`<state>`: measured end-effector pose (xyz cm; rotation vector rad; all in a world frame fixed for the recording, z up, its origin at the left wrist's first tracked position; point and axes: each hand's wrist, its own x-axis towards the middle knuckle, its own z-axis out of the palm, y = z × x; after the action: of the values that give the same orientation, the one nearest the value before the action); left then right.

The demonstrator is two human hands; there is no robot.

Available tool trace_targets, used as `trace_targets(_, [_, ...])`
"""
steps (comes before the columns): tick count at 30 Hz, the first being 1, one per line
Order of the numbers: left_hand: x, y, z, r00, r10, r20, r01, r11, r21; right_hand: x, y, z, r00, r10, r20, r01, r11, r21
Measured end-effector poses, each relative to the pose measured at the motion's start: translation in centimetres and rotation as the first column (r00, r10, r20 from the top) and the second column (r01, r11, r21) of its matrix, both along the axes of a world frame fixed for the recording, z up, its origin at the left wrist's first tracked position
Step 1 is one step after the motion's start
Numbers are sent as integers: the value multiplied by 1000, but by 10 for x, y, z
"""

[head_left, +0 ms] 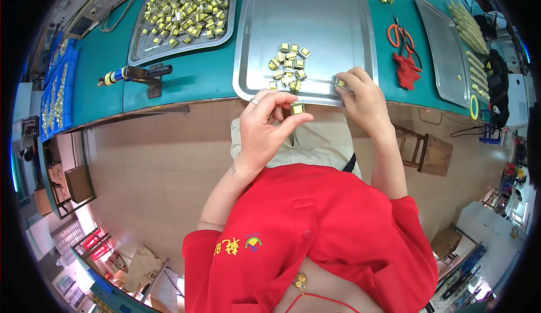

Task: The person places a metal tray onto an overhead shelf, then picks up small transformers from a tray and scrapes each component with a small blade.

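Note:
My left hand [264, 126] is closed just in front of the near rim of the middle metal tray [307, 14]. Between its thumb and fingers it grips a small yellow-wrapped transformer [297, 109]. Over the tray's near right corner, my right hand [364, 100] pinches another small yellow transformer [340, 82] in its fingertips. A loose cluster of similar transformers [289, 64] lies in the tray, beyond my left hand and left of my right hand.
A second tray [138, 54] at the far left is heaped with yellow transformers. A clamp-like fixture [149, 75] stands on the green bench's near edge. Orange-handled scissors [393, 35] and a red cloth [407, 71] lie right of the middle tray. Another tray [439, 53] sits farther right.

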<state>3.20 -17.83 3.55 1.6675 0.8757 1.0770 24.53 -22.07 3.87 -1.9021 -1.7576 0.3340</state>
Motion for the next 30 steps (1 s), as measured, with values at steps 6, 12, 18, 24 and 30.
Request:
trace_targets(6, [2, -3, 3, 1000, 3, -14, -2, 1000, 22, -12, -15, 14, 748, -43, -663, -3, 998, -68])
trace_targets(12, [5, -3, 3, 999, -18, -31, 19, 999, 30, -30, -25, 4, 57, -149, -987, -183, 971, -157])
trace_targets(18, [6, -4, 3, 1000, -30, -9, 30, 999, 11, -35, -29, 2, -44, -154, -987, -193, 971, -143])
trace_targets(24, [6, -6, 3, 999, -42, -26, 42, 999, 10, -35, -31, 1, -55, -121, -991, -216, 971, -106])
trace_targets(30, [7, -6, 4, 999, -52, -16, 52, 999, 14, -38, -31, 3, -50, -112, -992, -224, 970, -98])
